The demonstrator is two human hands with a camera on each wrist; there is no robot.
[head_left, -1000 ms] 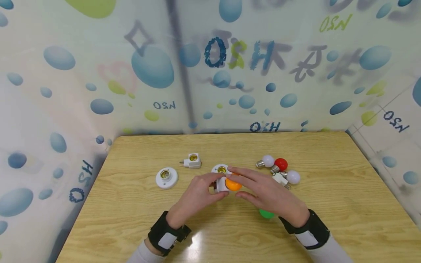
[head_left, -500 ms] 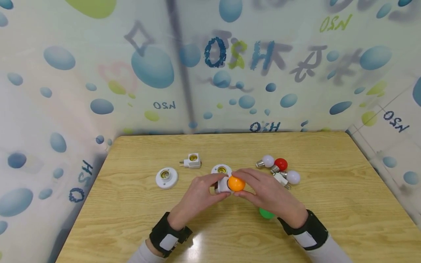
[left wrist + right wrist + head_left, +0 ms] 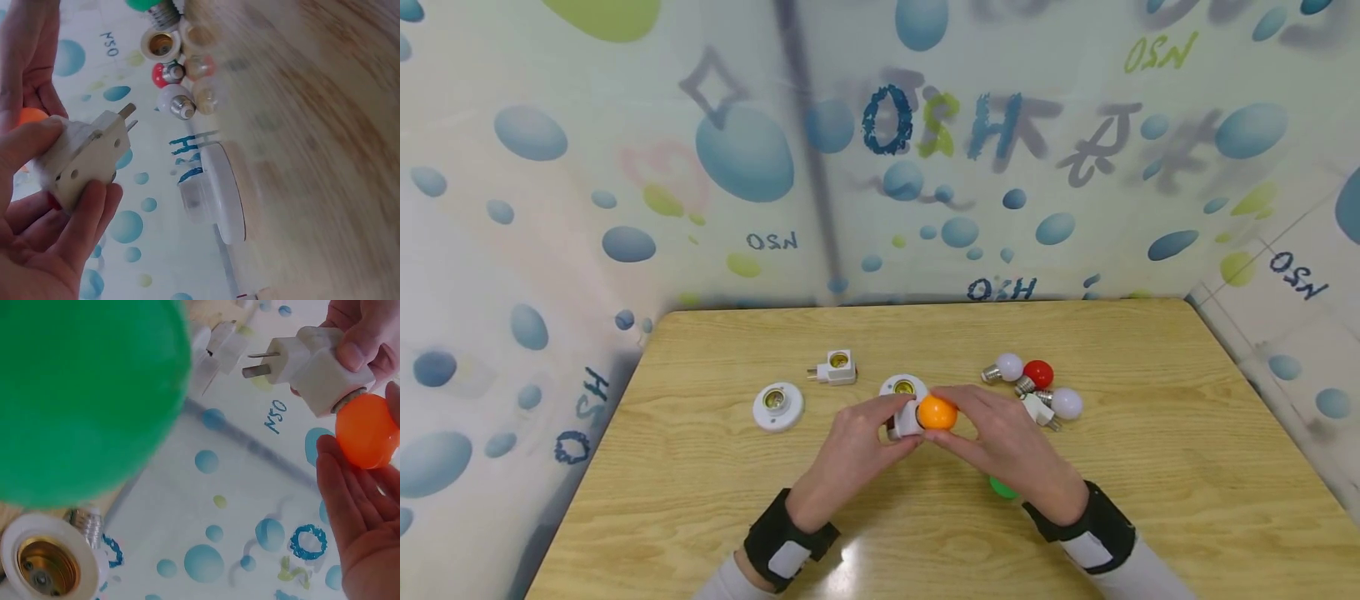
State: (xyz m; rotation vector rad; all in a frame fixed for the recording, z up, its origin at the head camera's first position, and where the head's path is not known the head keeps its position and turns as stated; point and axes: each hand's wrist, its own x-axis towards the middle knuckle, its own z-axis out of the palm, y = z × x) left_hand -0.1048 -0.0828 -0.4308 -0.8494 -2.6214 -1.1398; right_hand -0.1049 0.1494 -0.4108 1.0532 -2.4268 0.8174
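Note:
My left hand [image 3: 853, 442] grips a white plug-in lamp socket [image 3: 81, 156] by its sides, the two metal prongs pointing away from the palm. An orange bulb [image 3: 365, 431] has its base at the socket's mouth; a bit of the metal thread shows between them. The thumb and fingers of my right hand [image 3: 1011, 437] pinch the orange globe from the side opposite the socket. Both hands are held over the middle of the table. Under my right hand lies a green bulb [image 3: 1003, 487], partly hidden by it.
A round white lamp holder [image 3: 777, 407] and another plug-in socket [image 3: 839, 367] lie on the left. Behind my hands is a second round holder [image 3: 901, 385]. On the right are a red bulb [image 3: 1038, 373], white bulbs [image 3: 1067, 403] and a white plug piece [image 3: 1039, 410].
My right fingers, spread over the orange bulb a second ago, have drawn back and closed round its globe, leaving more of it showing. My left hand keeps its hold on the socket.

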